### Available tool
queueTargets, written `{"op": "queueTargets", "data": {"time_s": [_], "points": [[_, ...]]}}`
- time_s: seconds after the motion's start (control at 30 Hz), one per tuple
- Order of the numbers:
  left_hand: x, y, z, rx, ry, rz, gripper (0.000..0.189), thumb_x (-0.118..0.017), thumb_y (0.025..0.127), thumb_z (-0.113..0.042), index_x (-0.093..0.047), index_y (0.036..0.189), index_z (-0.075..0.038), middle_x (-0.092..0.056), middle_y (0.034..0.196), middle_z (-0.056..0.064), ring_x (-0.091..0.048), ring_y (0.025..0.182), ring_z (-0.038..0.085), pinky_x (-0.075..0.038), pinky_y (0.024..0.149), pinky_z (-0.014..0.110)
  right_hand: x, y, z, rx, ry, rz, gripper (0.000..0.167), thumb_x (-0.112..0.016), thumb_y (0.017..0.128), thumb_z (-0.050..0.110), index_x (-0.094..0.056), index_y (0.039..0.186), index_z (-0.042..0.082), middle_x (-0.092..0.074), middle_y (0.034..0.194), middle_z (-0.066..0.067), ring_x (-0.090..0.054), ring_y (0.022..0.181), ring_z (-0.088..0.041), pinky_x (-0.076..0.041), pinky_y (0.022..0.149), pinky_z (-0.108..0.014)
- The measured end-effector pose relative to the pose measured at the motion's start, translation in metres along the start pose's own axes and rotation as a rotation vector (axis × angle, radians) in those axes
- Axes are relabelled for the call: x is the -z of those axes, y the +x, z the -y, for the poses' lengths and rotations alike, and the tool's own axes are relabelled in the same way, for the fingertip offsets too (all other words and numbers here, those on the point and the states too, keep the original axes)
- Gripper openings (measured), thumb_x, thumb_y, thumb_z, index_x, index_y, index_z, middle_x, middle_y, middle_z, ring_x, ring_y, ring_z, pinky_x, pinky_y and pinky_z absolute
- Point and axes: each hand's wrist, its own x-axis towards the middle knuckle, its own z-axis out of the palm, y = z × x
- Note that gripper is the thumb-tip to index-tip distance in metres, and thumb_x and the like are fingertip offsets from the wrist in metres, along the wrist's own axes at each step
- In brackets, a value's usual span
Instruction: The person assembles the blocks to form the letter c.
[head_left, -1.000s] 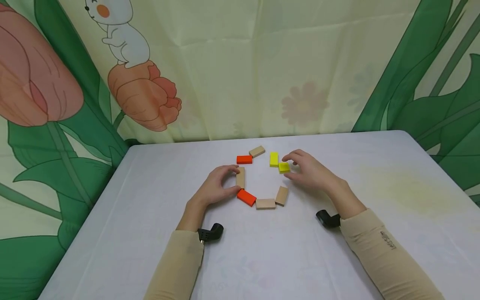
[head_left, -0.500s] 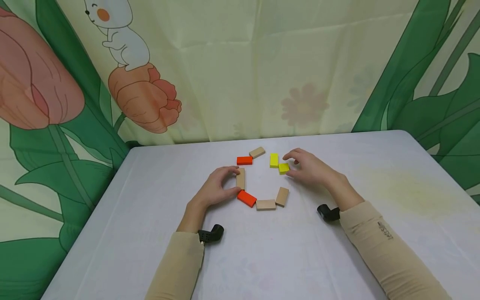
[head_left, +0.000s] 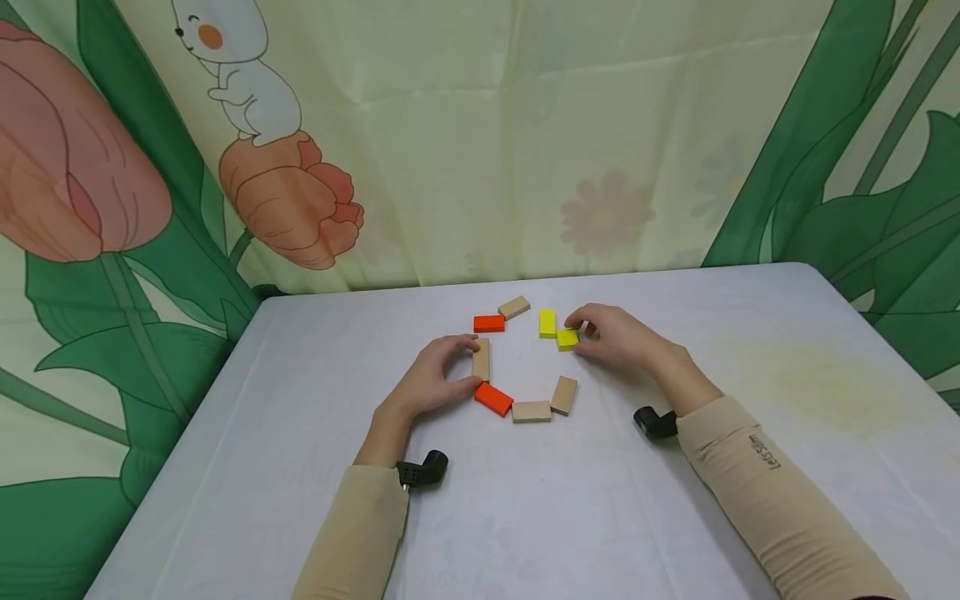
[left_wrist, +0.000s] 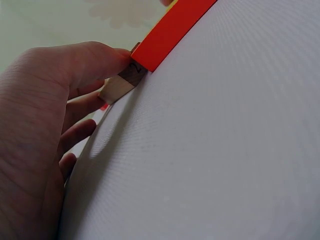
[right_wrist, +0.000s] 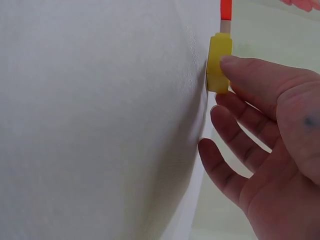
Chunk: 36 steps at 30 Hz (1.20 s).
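My left hand (head_left: pixel 427 377) grips a plain wooden domino block (head_left: pixel 482 362) end to end, index finger at its far end and thumb at its near end. A red block (head_left: pixel 493 399) lies against that near end, as the left wrist view shows too. Across the ring, my right hand (head_left: pixel 621 337) pinches a yellow block (head_left: pixel 567 339) between thumb and index finger; the thumb presses on its face in the right wrist view, the other fingers loosely bent. Another yellow block (head_left: pixel 547 323) lies just beyond, corner to corner with it.
Two more plain wooden blocks, one in front (head_left: pixel 531 412) and one slanted at the right (head_left: pixel 564 395), continue the ring. At the back lie a red block (head_left: pixel 489 323) and a slanted wooden block (head_left: pixel 514 307). A printed curtain (head_left: pixel 465 167) hangs behind the white table (head_left: pixel 480 525).
My right hand's index finger has come down onto the yellow block, closing the gap to the thumb. The left hand keeps its hold, and the blocks stay where they were.
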Motion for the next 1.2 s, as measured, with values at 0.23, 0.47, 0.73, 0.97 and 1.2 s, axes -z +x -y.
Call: {"op": "queueTargets", "data": {"time_s": [0.23,0.47,0.73,0.97,1.2], "points": [[0.001,0.001,-0.001,-0.012,-0.002,-0.005,0.045,-0.076,0.086,-0.023,-0.062,0.127,-0.014,-0.055,0.142,0.004,-0.043,0.136,0.023,-0.03,0.116,0.045,0.001,0.001,-0.001,0.004,-0.011,-0.003,0.032,-0.071,0.091,0.003,-0.064,0.121,-0.003,-0.065,0.115,-0.013,-0.055,0.1,-0.031,-0.047,0.09,-0.044],[0.001,0.002,-0.001,-0.007,-0.002,-0.004,0.044,-0.076,0.086,-0.023,-0.062,0.126,-0.014,-0.055,0.142,0.003,-0.043,0.136,0.022,-0.03,0.115,0.045,0.003,0.001,0.0,-0.016,-0.004,0.001,0.03,-0.071,0.092,0.003,-0.064,0.12,-0.003,-0.064,0.113,-0.013,-0.054,0.1,-0.03,-0.046,0.089,-0.044],[-0.001,0.002,-0.001,0.01,-0.005,0.001,0.042,-0.076,0.086,-0.023,-0.062,0.125,-0.016,-0.053,0.146,0.001,-0.041,0.138,0.022,-0.029,0.116,0.046,0.001,-0.001,0.003,-0.033,0.004,0.012,0.03,-0.071,0.091,0.004,-0.064,0.119,-0.002,-0.064,0.112,-0.012,-0.055,0.1,-0.03,-0.047,0.089,-0.044],[0.002,-0.001,0.001,-0.063,-0.039,-0.007,0.034,-0.076,0.086,-0.02,-0.07,0.12,-0.014,-0.055,0.142,0.003,-0.042,0.138,0.023,-0.03,0.115,0.047,0.002,-0.01,0.011,-0.049,0.019,0.011,0.031,-0.069,0.09,0.004,-0.064,0.12,-0.001,-0.064,0.114,-0.011,-0.055,0.102,-0.03,-0.046,0.089,-0.044],[0.003,-0.003,0.0,-0.041,-0.034,-0.001,0.032,-0.075,0.089,-0.022,-0.074,0.12,-0.017,-0.059,0.139,-0.002,-0.043,0.137,0.023,-0.032,0.113,0.051,0.003,-0.018,0.019,-0.007,0.03,-0.001,0.028,-0.07,0.089,0.003,-0.065,0.117,0.0,-0.065,0.111,-0.008,-0.056,0.102,-0.03,-0.047,0.089,-0.044]]}}
